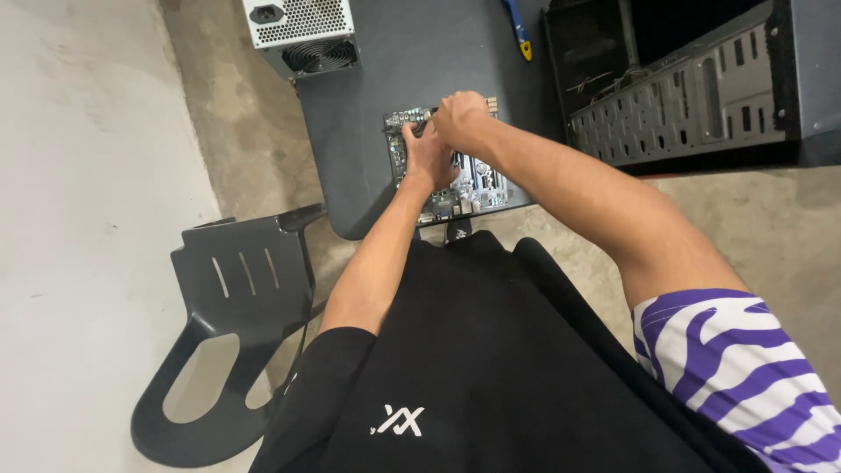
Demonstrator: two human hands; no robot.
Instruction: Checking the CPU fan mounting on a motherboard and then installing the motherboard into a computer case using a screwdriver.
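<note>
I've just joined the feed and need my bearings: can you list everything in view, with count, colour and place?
Circuit board: one, green with silver parts, on the dark mat, under both hands.
Mat: one, dark grey, on the floor.
Power supply: one, silver box with a fan, top left.
Computer case: one, black, open, top right.
Tool: one, blue and yellow, top centre.
Chair: one, black plastic, lower left.
Left hand: on the board.
Right hand: on the board; grip unclear.

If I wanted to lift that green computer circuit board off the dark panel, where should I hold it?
Probably by the bare side edges of the green circuit board, coming in level from both sides: it lies flat on the dark metal panel, its top crowded with parts.
</note>
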